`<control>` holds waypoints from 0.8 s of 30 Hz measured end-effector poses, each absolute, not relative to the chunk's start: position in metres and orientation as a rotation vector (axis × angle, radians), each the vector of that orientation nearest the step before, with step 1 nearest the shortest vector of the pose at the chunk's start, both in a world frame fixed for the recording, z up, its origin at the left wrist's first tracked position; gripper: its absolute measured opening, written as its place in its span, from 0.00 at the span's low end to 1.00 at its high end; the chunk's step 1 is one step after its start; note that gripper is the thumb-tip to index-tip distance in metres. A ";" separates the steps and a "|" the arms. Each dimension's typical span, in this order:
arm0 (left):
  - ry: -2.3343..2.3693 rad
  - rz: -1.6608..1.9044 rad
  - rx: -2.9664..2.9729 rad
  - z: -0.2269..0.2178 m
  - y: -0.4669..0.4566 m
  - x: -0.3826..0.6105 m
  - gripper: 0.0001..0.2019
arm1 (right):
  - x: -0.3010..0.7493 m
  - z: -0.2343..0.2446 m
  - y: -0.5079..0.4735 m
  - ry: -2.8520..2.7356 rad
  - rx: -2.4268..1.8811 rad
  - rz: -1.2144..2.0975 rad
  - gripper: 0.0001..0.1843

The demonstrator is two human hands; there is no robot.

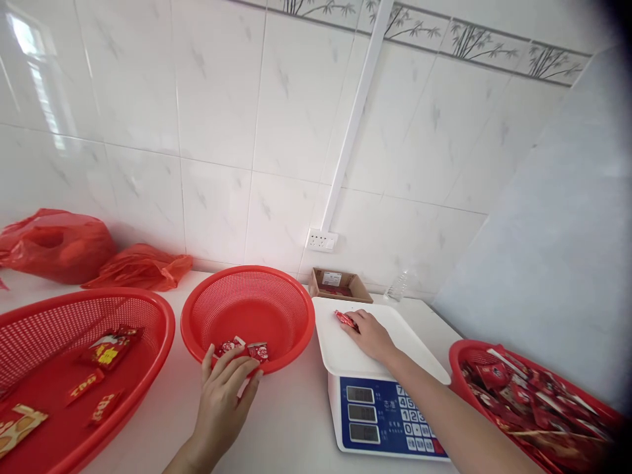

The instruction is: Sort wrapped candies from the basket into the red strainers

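My left hand [224,395] rests on the near rim of a round red mesh basket [249,309], fingers curled around two small red candy packets [244,349]. My right hand [370,336] lies on the white pan of a digital scale [340,349] and pinches a small red packet [345,320] at its fingertips. The scale's blue keypad and displays [385,418] face me.
A large oval red basket [148,309] with several packets sits at the left. Another red basket [469,352] full of red packets stands at the right. Red plastic bags [59,243], a small cardboard box [340,284] and a clear bottle [397,286] lie along the tiled wall.
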State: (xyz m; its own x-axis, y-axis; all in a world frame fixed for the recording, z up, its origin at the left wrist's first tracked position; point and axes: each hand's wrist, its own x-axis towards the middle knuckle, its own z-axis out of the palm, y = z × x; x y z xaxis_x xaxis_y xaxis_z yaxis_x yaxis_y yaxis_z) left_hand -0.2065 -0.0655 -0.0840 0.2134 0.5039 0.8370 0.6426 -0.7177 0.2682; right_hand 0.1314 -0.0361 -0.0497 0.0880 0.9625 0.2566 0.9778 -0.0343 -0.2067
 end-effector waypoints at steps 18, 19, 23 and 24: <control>-1.114 -1.603 -2.314 -0.081 -0.067 -0.203 0.03 | 0.047 0.002 0.009 -1.578 -1.769 0.156 0.26; -1.112 -1.590 -2.326 -0.081 -0.068 -0.203 0.03 | 0.034 0.007 0.012 -1.606 -1.731 0.196 0.25; -1.132 -1.562 -2.340 -0.084 -0.066 -0.205 0.03 | -0.006 0.016 0.012 -1.849 -1.519 0.482 0.26; -1.143 -1.545 -2.335 -0.085 -0.065 -0.207 0.03 | -0.009 0.016 0.009 -1.905 -1.466 0.531 0.28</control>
State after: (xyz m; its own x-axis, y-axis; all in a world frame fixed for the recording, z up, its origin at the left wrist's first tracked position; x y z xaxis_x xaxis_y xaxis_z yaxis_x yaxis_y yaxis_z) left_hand -0.2066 -0.0648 -0.0849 0.1948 0.5217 0.8306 0.6416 -0.7083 0.2944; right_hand -0.0093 0.0086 0.0156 -0.1468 0.9549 0.2581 0.6836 0.2865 -0.6712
